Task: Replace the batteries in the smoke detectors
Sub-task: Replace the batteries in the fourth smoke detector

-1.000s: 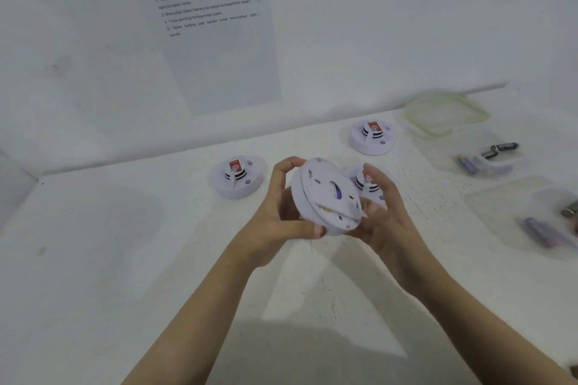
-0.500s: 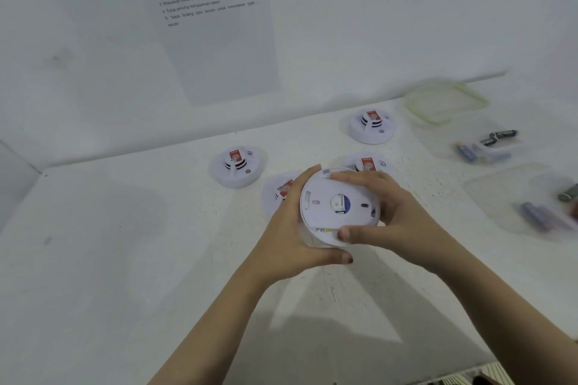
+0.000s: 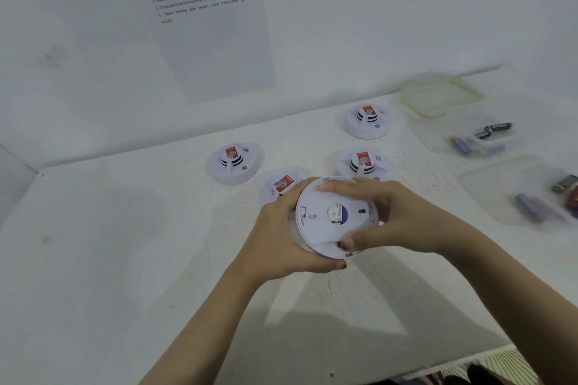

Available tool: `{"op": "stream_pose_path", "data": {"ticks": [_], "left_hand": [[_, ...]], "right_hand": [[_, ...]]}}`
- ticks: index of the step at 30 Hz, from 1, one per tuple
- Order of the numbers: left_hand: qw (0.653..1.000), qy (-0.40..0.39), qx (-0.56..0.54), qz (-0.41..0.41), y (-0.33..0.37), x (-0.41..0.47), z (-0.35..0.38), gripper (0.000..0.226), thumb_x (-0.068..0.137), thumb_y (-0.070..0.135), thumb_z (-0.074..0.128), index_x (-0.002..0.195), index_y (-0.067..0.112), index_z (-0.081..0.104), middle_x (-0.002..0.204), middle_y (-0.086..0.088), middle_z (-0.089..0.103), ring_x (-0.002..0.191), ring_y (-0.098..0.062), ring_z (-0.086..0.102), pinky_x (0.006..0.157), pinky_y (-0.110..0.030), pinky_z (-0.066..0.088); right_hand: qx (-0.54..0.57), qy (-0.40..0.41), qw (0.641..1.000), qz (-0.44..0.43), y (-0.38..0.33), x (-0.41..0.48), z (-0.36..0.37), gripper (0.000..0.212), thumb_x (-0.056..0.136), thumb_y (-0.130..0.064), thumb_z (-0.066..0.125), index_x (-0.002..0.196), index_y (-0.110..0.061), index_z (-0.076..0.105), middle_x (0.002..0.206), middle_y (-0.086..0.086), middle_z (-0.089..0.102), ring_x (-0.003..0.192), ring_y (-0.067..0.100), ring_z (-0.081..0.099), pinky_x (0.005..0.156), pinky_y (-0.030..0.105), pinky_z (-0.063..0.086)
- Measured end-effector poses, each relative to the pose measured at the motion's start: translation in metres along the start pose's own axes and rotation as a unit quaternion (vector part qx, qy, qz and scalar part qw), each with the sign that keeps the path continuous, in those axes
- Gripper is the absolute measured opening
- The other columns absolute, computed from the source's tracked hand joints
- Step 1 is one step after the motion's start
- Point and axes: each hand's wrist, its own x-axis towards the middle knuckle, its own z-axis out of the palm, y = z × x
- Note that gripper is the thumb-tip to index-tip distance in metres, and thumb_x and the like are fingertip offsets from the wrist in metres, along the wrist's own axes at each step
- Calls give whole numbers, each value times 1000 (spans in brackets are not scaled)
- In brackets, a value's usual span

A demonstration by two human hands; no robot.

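While your left hand (image 3: pixel 281 237) cups the round white plastic smoke detector (image 3: pixel 325 228) back-up above the white bench (image 3: pixel 125 259), fingers curled round its rim as a brace, your right hand (image 3: pixel 403 222) grips its back face, seemingly to twist it open.

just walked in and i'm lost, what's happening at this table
A person holds one smoke detector in both hands above the white table, its flat back facing up. The left hand cups its left edge; the right hand grips the right side. Whether the back is coming off or going on can't be told. Four other detectors sit behind it, and batteries lie in clear containers to the right.
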Motion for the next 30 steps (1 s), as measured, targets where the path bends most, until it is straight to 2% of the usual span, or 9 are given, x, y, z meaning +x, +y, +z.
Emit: {"op": "stream_pose_path", "data": {"ticks": [5, 8, 11, 15, 18, 20, 22, 26, 30], "left_hand": [[1000, -16, 14, -13, -6, 2, 1, 92, 48, 21, 94, 127, 36, 51, 116, 22, 62, 111, 1, 58, 84, -9, 47], [999, -29, 35, -27, -8, 5, 1, 101, 46, 26, 95, 130, 46, 42, 134, 26, 51, 123, 12, 45, 93, -5, 41], [997, -55, 57, -22, -10, 9, 4, 101, 45, 40, 91, 131, 48, 40, 142, 21, 45, 128, 9, 42, 101, -10, 40], [997, -60, 55, -10, -8, 13, 6, 93, 47, 48, 85, 128, 52, 38, 131, 28, 52, 122, 7, 49, 95, -9, 43], [997, -49, 53, 1, -4, 16, 7, 91, 49, 42, 88, 125, 49, 40, 117, 39, 55, 112, 10, 54, 85, -3, 42], [997, -50, 59, 8, -3, 19, 10, 92, 50, 32, 91, 124, 48, 40, 115, 40, 55, 109, 10, 55, 82, -2, 43], [996, -59, 70, 10, -2, 21, 15, 92, 51, 29, 92, 125, 49, 41, 118, 33, 57, 111, 7, 56, 85, -7, 45], [986, -97, 134, 17, -3, 29, 28, 92, 53, 43, 89, 133, 36, 45, 125, 16, 57, 113, -6, 55, 90, -29, 51], [988, -76, 133, 9, -3, 31, 34, 98, 52, 41, 89, 138, 26, 45, 125, 12, 59, 112, -5, 55, 91, -28, 49]], "right_hand": [[-205, 54, 977, 2, 2, -4, -11, 67, 65, -37, 83, 121, -55, 52, 137, -22, 37, 125, -7, 35, 95, 15, 36], [-302, 63, 951, -34, -1, -8, -12, 66, 64, -43, 79, 123, -49, 52, 126, -18, 42, 117, -3, 39, 94, 17, 34], [-366, 71, 925, -70, -6, -10, -10, 60, 66, -41, 75, 121, -35, 54, 113, -13, 53, 104, 2, 44, 89, 17, 37], [-367, 86, 924, -68, -8, -17, -9, 53, 65, -41, 70, 113, -32, 49, 106, -14, 53, 95, 1, 45, 82, 20, 41], [-309, 124, 938, -96, -4, -24, -11, 55, 64, -37, 66, 115, -29, 49, 107, -14, 53, 101, 8, 51, 82, 27, 45], [-281, 157, 940, -114, 0, -29, -10, 57, 64, -32, 66, 118, -24, 50, 109, -12, 53, 103, 8, 52, 84, 24, 44], [-296, 172, 933, -113, 6, -35, -9, 59, 64, -32, 64, 120, -21, 51, 112, -10, 53, 105, 8, 51, 86, 20, 42], [-359, 162, 916, -81, 16, -47, -12, 62, 64, -38, 64, 124, -23, 52, 113, -10, 51, 99, 7, 47, 83, 14, 38], [-345, 176, 921, -43, 26, -58, -24, 62, 63, -43, 60, 122, -25, 55, 110, -14, 52, 94, 6, 49, 84, 16, 36]]}}
